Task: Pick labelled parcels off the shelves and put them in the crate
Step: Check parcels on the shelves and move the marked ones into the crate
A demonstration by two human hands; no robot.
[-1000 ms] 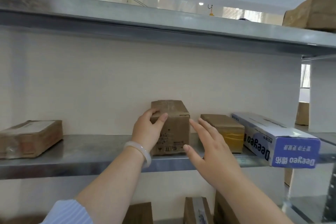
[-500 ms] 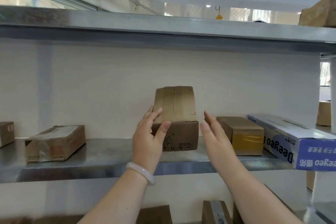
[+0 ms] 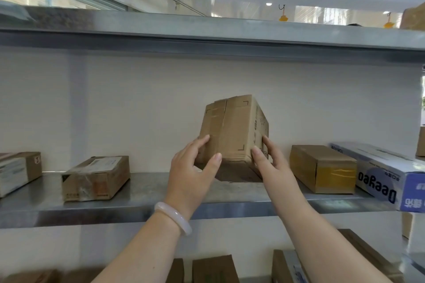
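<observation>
A small brown cardboard box with clear tape along its seam is tilted toward me on the metal shelf, its taped face showing. My left hand grips its lower left corner, thumb on the front face. On the other side, my right hand holds the lower right corner, fingers along the side. No label shows on the faces I can see. The crate is not in view.
Left on the same shelf lie a taped parcel with a white label and another labelled box. To the right sit a yellow-taped brown box and a blue-and-white Deegeo carton. More boxes stand on the shelf below.
The box went from standing upright to tipped forward. My right hand closed in from the side and now holds its right corner. The view moved closer and shifted left.
</observation>
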